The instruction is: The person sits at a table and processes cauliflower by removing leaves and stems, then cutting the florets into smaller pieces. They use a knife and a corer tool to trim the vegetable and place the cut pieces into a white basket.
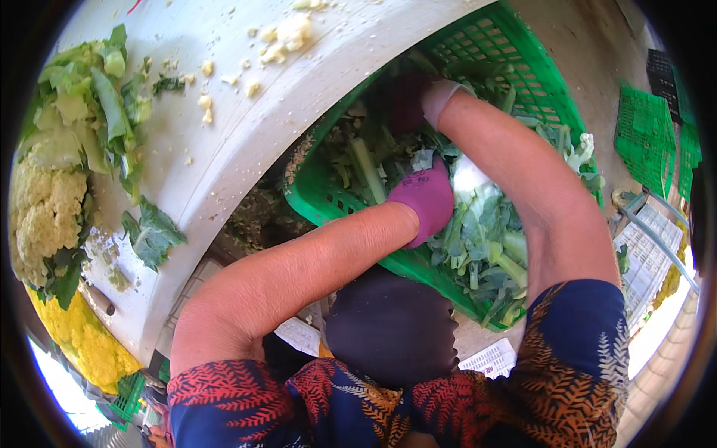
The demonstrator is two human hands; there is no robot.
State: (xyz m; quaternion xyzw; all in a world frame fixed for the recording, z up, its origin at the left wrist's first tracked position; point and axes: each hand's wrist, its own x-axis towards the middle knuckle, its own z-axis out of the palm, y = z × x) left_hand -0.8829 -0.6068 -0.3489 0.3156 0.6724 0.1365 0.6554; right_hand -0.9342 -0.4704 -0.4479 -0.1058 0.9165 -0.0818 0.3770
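Note:
Both my gloved hands reach down into a green plastic crate (pixel 538 73) of cauliflower leaves and cut stalks. My left hand (pixel 425 196), in a purple glove, presses among the leaves near the crate's middle. Its fingertips are hidden by greenery. Deeper in shadow, toward the far side, is my right hand (pixel 411 103) in a dark-looking glove with a pale cuff. Its fingers are too dark to make out, so whether either hand grips anything is unclear. Leafy trimmings (pixel 476 235) heap up between my forearms and at the crate's near end.
Left of the crate, a white tabletop (pixel 224 151) carries a cauliflower head (pixel 47 207), cut leaves and florets (pixel 288 36). Yellow cauliflower (pixel 84 341) lies below its edge. Dark fabric (pixel 392 325) is close in front of me. More green crates (pixel 647 140) stand at right.

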